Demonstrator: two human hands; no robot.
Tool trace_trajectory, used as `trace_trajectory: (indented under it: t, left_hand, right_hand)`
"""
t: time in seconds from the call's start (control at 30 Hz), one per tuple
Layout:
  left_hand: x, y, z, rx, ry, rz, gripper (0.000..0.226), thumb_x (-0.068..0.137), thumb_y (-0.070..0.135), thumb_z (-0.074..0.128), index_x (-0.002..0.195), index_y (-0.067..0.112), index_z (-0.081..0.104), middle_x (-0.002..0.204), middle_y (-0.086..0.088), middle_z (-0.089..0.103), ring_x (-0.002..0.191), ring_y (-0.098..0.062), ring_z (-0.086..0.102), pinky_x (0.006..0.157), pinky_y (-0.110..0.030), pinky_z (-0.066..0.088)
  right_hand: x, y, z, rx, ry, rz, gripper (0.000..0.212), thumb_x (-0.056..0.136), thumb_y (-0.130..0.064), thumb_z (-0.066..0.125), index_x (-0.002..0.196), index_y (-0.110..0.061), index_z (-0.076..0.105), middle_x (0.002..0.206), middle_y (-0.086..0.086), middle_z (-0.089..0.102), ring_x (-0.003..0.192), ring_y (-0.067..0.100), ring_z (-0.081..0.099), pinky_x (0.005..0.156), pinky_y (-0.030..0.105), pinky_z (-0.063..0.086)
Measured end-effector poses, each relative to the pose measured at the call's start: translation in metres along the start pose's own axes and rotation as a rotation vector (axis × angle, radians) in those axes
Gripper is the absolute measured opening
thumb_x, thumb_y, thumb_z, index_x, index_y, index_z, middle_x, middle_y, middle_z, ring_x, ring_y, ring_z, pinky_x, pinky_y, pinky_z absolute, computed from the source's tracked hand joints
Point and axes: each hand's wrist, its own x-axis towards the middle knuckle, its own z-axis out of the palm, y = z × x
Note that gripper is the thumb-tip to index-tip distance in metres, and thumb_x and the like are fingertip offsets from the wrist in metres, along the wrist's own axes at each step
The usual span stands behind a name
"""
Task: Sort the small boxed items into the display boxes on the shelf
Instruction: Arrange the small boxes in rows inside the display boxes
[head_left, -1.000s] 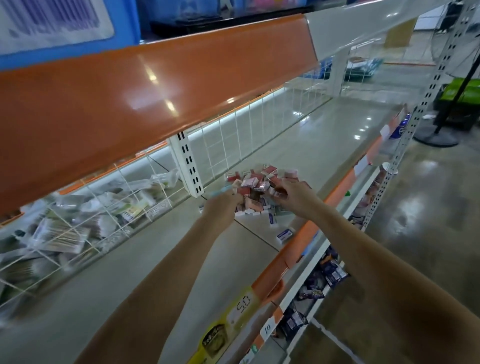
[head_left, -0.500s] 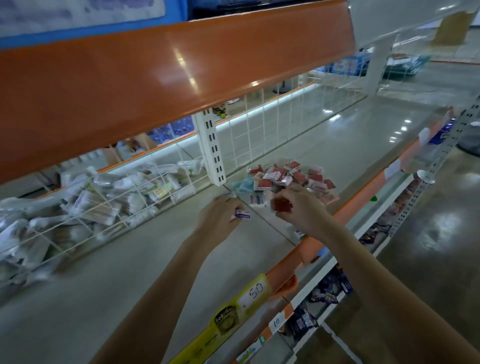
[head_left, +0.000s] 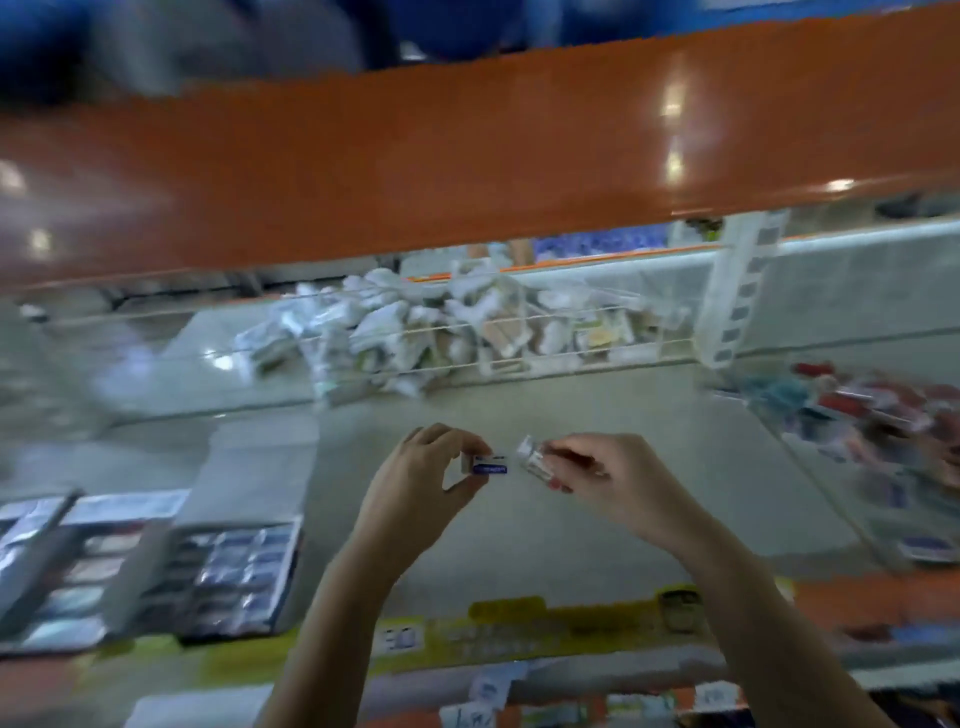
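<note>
We find both hands raised over the pale shelf (head_left: 519, 545), close together but not touching. The left hand (head_left: 415, 488) pinches a small white-and-blue box (head_left: 488, 464) between thumb and curled fingers, the box held clear of the shelf surface. The right hand (head_left: 613, 478) grips a second small item (head_left: 535, 460), pale with a reddish edge; motion blur prevents us from reading it further. The two items sit just beside each other in the air. To the right on the shelf lies a loose pile of small boxes (head_left: 857, 410), red and teal among them, heavily blurred. At the left stands a display box (head_left: 223, 577) filled with rows of dark packets, with another tray (head_left: 62, 571) beside it. Behind the hands a wire basket (head_left: 519, 332) holds white wrapped goods. An orange beam (head_left: 467, 156) crosses above, and a yellow price strip (head_left: 519, 639) runs along the shelf front.
</note>
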Motion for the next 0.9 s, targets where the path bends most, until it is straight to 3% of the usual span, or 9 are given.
trace_trajectory:
  t: [0.07,0.13,0.23,0.3,0.4,0.5,0.6,0.8,0.9]
  left_hand:
    - [-0.020,-0.023,-0.024,0.028,0.035,-0.049,0.019,0.079,0.021,0.072,0.096,0.028,0.067,0.087,0.025,0.051,0.087,-0.003,0.048,0.075,-0.020,0.042]
    - [-0.040,-0.048,-0.046,0.032,0.053,-0.088,0.020,0.078,0.021,0.072,0.096,0.028,0.067,0.089,0.021,0.055,0.090,-0.006,0.051,0.076,-0.020,0.043]
    - [-0.065,-0.084,-0.080,0.070,0.033,-0.119,0.020,0.077,0.020,0.073,0.095,0.028,0.067,0.088,0.021,0.057,0.090,-0.006,0.051,0.072,-0.009,0.034]
    - [-0.078,-0.107,-0.101,0.097,0.031,-0.110,0.024,0.073,0.017,0.076,0.093,0.026,0.068,0.087,0.016,0.062,0.088,-0.008,0.053,0.071,-0.010,0.034]
    - [-0.097,-0.138,-0.131,0.114,0.069,-0.134,0.026,0.069,0.017,0.078,0.092,0.025,0.068,0.087,0.016,0.062,0.086,-0.002,0.050,0.071,-0.010,0.033]
    - [-0.112,-0.168,-0.156,0.121,0.088,-0.151,0.024,0.073,0.020,0.077,0.094,0.025,0.068,0.088,0.020,0.058,0.086,-0.001,0.050,0.074,-0.014,0.040]
    - [-0.128,-0.204,-0.180,0.133,0.101,-0.159,0.023,0.073,0.022,0.078,0.092,0.027,0.067,0.084,0.022,0.057,0.084,-0.006,0.055,0.071,-0.021,0.043]
    - [-0.149,-0.270,-0.217,0.140,0.132,-0.205,0.024,0.072,0.021,0.078,0.094,0.024,0.069,0.094,0.010,0.066,0.089,-0.009,0.056,0.077,-0.026,0.047]
    - [-0.157,-0.296,-0.231,0.158,0.143,-0.213,0.023,0.072,0.023,0.078,0.093,0.028,0.068,0.092,0.016,0.064,0.088,-0.008,0.057,0.075,-0.024,0.046]
  right_hand:
    - [0.014,-0.016,0.026,0.050,-0.087,-0.017,0.018,0.092,-0.022,0.057,0.105,-0.020,0.070,0.082,-0.011,0.069,0.076,-0.001,0.066,0.067,0.014,0.050]
    - [0.027,-0.034,0.051,0.087,-0.156,-0.043,0.017,0.092,-0.021,0.056,0.104,-0.025,0.067,0.079,-0.015,0.067,0.072,-0.005,0.064,0.063,0.009,0.044]
    - [0.043,-0.062,0.088,0.092,-0.220,-0.079,0.016,0.094,-0.026,0.054,0.100,-0.038,0.063,0.080,-0.012,0.068,0.068,0.001,0.061,0.060,0.016,0.041]
    - [0.054,-0.081,0.113,0.114,-0.243,-0.081,0.015,0.093,-0.029,0.054,0.097,-0.040,0.062,0.086,-0.004,0.070,0.074,0.014,0.064,0.063,0.023,0.043]
    - [0.071,-0.109,0.148,0.130,-0.285,-0.076,0.012,0.093,-0.030,0.054,0.094,-0.038,0.064,0.088,0.005,0.071,0.078,0.025,0.062,0.065,0.027,0.041]
    - [0.086,-0.133,0.177,0.114,-0.333,-0.102,0.013,0.093,-0.031,0.053,0.090,-0.039,0.063,0.079,-0.003,0.067,0.064,0.008,0.056,0.061,0.021,0.038]
    - [0.105,-0.158,0.209,0.078,-0.388,-0.125,0.013,0.094,-0.029,0.054,0.092,-0.029,0.067,0.071,-0.007,0.063,0.056,-0.002,0.051,0.056,0.015,0.036]
    - [0.143,-0.200,0.269,0.072,-0.450,-0.119,0.015,0.092,-0.025,0.058,0.099,-0.020,0.069,0.082,-0.006,0.070,0.072,0.003,0.064,0.070,0.018,0.051]
    - [0.159,-0.217,0.291,0.084,-0.478,-0.106,0.011,0.091,-0.021,0.059,0.098,-0.020,0.069,0.087,-0.002,0.071,0.076,0.007,0.067,0.075,0.022,0.054]
